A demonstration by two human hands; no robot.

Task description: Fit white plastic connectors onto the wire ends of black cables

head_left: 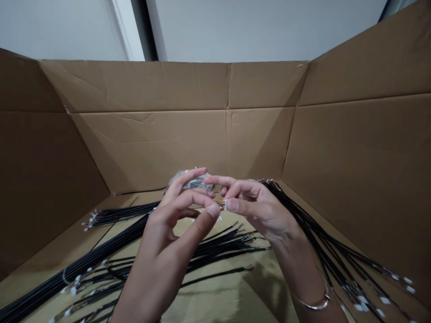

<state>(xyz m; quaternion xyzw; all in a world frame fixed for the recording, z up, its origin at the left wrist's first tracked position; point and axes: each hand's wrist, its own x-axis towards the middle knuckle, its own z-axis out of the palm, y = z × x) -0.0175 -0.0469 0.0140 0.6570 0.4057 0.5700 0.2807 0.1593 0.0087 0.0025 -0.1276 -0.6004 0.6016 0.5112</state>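
As the white connector [226, 205] seems too small for a fuller grip, right hand [266, 208] pinches it between fingers, left hand [178, 224] pinching its coloured wires [220, 202], presumably for steadiness, both above loose black cables [218, 247].

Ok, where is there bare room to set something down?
The near cardboard floor is bare between the lone black cable and right forearm; another patch lies between the left wall and tied cable bundle. Loose cables crowd both sides of the left forearm; more line the right wall.
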